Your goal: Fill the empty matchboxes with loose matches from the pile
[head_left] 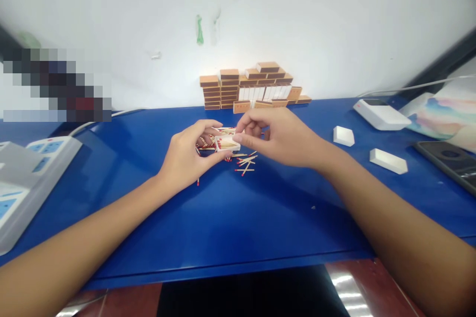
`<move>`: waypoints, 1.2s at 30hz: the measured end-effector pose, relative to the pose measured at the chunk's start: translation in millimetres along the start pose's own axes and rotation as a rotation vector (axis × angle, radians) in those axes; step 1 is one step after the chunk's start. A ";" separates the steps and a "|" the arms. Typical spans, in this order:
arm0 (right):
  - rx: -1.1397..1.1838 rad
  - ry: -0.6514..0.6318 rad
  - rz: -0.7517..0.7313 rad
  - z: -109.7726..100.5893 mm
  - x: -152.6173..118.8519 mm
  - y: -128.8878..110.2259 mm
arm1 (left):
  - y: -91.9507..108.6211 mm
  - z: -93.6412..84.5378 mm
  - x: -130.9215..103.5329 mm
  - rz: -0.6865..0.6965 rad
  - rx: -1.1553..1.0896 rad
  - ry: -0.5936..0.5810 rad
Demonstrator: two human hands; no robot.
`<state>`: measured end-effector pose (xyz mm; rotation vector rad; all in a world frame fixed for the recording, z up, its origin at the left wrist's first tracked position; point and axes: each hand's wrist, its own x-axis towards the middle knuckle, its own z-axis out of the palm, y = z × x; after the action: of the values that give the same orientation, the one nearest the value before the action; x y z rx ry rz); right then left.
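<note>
My left hand point(191, 151) grips a small white matchbox tray point(228, 147) between thumb and fingers. Red-tipped matches point(225, 141) lie inside the tray. Bent at the fingers, my right hand point(273, 133) has its thumb and forefinger pinched together at the tray's right end. Whether a match is between those fingertips is hidden. Loose matches point(246, 161) are scattered on the blue table just below the hands, and more of them show behind the left fingers.
Stacked matchboxes point(228, 89) stand against the wall. Two white blocks point(388, 161), a white device point(381, 114) and a dark phone point(449, 158) lie to the right. A white power strip point(55, 168) occupies the left side of the blue table point(223, 237).
</note>
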<state>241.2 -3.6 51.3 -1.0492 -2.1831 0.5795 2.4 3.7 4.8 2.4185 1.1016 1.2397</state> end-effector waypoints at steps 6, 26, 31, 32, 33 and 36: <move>0.008 -0.093 0.045 -2.1 -0.9 2.4 | 1.5 -0.7 0.6 0.013 0.012 0.019; 0.008 -0.020 0.118 12.3 -1.8 6.0 | 9.1 -1.8 -2.2 0.042 -0.019 0.002; 0.053 -0.058 0.154 10.2 -1.8 2.3 | 5.7 -1.3 -1.8 0.027 -0.018 0.013; 0.047 -0.083 0.145 10.2 -2.0 1.9 | 5.7 -1.1 -1.8 0.021 -0.019 0.005; 0.041 -0.114 0.133 10.3 -2.3 1.6 | 6.0 -0.9 -1.7 0.016 -0.020 -0.002; 0.033 -0.191 0.090 10.9 -2.9 1.2 | 8.0 -0.7 -1.6 0.015 -0.022 0.001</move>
<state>235.5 -6.4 41.9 -1.1190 -2.2903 0.7824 5.5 -3.1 8.2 2.4152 1.0661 1.2512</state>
